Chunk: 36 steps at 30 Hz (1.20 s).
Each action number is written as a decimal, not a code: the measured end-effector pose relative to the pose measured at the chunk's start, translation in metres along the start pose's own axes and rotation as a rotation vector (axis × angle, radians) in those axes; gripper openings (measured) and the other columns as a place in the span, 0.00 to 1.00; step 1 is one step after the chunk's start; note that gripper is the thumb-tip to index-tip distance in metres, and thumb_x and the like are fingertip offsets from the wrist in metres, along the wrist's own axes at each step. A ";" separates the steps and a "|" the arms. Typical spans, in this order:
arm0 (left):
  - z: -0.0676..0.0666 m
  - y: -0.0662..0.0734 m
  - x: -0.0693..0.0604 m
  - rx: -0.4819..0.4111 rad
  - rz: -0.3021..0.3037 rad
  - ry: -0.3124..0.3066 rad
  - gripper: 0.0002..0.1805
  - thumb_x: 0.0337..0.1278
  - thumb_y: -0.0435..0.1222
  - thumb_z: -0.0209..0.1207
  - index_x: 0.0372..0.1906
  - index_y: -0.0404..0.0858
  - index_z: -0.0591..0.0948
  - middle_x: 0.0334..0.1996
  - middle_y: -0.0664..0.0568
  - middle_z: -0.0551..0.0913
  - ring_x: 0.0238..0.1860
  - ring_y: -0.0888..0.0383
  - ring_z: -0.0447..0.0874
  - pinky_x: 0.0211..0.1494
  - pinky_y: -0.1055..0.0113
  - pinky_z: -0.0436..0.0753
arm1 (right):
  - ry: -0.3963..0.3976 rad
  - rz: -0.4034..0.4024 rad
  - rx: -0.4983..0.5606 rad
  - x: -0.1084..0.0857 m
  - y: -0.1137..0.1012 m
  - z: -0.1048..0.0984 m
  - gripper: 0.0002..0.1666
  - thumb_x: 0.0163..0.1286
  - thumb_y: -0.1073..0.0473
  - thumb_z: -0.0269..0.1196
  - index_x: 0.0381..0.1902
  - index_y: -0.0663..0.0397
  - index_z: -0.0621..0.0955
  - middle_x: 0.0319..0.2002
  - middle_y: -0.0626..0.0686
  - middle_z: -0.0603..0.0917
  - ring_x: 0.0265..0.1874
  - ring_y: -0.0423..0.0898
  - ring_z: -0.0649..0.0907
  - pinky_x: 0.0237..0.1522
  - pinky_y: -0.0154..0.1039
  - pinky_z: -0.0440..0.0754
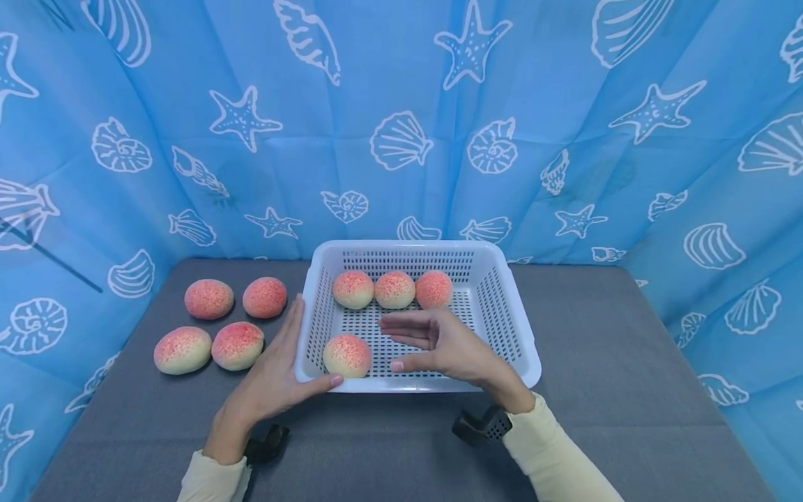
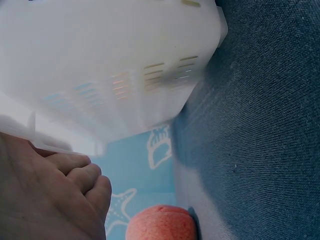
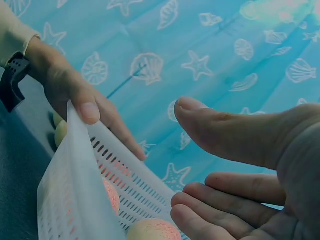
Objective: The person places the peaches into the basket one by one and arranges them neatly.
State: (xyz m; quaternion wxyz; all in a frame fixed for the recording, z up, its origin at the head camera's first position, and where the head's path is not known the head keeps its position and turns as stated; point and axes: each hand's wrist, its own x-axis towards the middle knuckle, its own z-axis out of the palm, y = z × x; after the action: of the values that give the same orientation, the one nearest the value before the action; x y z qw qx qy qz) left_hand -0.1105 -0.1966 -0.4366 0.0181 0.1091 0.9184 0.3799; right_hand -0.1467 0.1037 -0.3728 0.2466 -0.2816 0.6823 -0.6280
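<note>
A white plastic basket stands on the table. Along its front-left corner rests my left hand, straight fingers against the left rim and thumb over the front rim. My right hand hovers above the basket, palm facing left, thumb apart from the fingers and nothing between them. Left of it, a pink-and-cream artificial peach lies in the front-left of the basket. Three more peaches form a back row inside. In the left wrist view, the fingers touch the basket's rim.
Left of the basket, several more peaches lie on the grey tablecloth in two rows, close to my left hand. A blue curtain with white shells and starfish hangs behind and along both sides of the table.
</note>
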 end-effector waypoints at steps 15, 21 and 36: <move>-0.001 0.001 0.000 -0.001 0.001 -0.002 0.74 0.45 0.64 0.73 0.80 0.56 0.28 0.82 0.49 0.34 0.79 0.39 0.44 0.70 0.30 0.56 | 0.177 -0.089 -0.015 -0.028 0.006 -0.009 0.41 0.60 0.72 0.73 0.69 0.74 0.70 0.67 0.70 0.72 0.67 0.64 0.74 0.61 0.40 0.75; -0.002 0.000 0.000 0.017 0.011 0.007 0.74 0.45 0.63 0.73 0.81 0.54 0.28 0.82 0.48 0.34 0.80 0.39 0.42 0.69 0.30 0.57 | 0.407 -0.080 -0.140 -0.048 -0.003 -0.042 0.42 0.63 0.69 0.72 0.72 0.70 0.67 0.69 0.66 0.72 0.68 0.63 0.72 0.59 0.35 0.76; -0.002 0.001 0.000 0.019 0.006 0.008 0.74 0.44 0.64 0.73 0.81 0.55 0.29 0.82 0.48 0.34 0.80 0.41 0.40 0.70 0.31 0.57 | 0.645 -0.056 -0.321 -0.104 -0.008 -0.101 0.47 0.68 0.68 0.69 0.79 0.62 0.59 0.76 0.64 0.61 0.74 0.62 0.62 0.58 0.24 0.72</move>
State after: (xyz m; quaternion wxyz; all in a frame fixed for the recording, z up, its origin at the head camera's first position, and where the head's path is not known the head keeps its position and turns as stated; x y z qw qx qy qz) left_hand -0.1103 -0.1974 -0.4342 0.0121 0.1104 0.9218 0.3714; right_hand -0.1414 0.2479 -0.3573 -0.0461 -0.1229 0.8069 -0.5759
